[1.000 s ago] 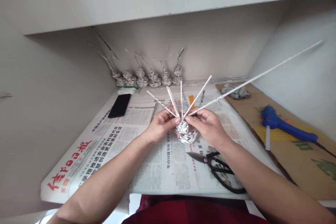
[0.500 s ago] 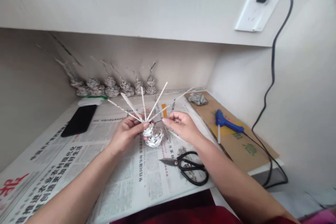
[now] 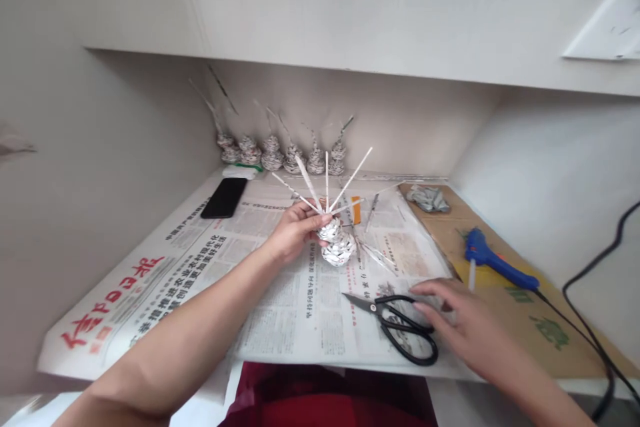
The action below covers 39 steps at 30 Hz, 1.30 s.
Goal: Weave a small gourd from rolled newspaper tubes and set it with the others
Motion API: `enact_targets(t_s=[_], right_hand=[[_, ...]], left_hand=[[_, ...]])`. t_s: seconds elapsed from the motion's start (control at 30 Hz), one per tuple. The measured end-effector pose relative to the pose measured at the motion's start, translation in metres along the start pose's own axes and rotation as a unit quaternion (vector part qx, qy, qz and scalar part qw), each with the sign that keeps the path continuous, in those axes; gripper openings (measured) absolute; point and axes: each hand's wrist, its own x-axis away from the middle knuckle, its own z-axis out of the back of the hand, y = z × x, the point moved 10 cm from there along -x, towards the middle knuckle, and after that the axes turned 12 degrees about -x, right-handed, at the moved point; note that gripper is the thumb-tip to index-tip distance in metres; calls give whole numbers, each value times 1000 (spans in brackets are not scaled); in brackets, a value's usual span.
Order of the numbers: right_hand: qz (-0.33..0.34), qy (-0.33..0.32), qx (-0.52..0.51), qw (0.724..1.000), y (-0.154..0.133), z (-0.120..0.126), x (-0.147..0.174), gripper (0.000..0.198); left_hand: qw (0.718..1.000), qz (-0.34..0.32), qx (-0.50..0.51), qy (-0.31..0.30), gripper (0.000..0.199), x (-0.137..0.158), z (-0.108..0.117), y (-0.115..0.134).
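My left hand (image 3: 296, 229) grips a woven paper gourd (image 3: 339, 248) by its narrower upper bulb, thumb in front. Several thin paper strips fan upward from its top, and the wider bulb hangs lower right. At the right, my right hand (image 3: 457, 317) has thumb and forefinger apart beside the handles of the black-handled scissors (image 3: 404, 323), with nothing held. The scissors lie on newspaper, blades slightly parted and pointing left. Loose paper strips (image 3: 375, 255) lie just right of the gourd.
Several woven paper gourds (image 3: 273, 153) line the back wall. A black phone (image 3: 224, 198) lies at left. On cardboard (image 3: 520, 333) at right are a blue glue gun (image 3: 497, 263) with its cord and a crumpled grey lump (image 3: 429, 199). A wall panel overhangs the back.
My right hand has left the gourd's strips and moved down and right to the scissors' handles, its fingers opening. My left hand still holds the gourd. The view has shifted left.
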Motion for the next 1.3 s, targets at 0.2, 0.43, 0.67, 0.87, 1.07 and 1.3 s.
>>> enact_targets(t_s=[0.2, 0.43, 0.67, 0.87, 1.07, 1.3], right_hand=[[41, -68, 97, 992, -14, -40, -2, 28], [33, -68, 127, 989, -3, -34, 11, 30], [19, -69, 129, 989, 0, -45, 14, 15], [-72, -98, 38, 992, -2, -42, 16, 20], [-186, -152, -333, 912, -41, -58, 23, 43], [-155, -226, -480, 833, -85, -97, 12, 59]], left_hand=[[1000, 4, 7, -7, 46, -4, 3, -5], [999, -11, 29, 9, 44, -11, 15, 0], [999, -25, 42, 1, 41, -9, 14, 8], [999, -22, 42, -24, 43, -7, 9, 8], [998, -41, 6, -56, 40, -4, 1, 11], [995, -33, -25, -95, 37, 3, -13, 9]])
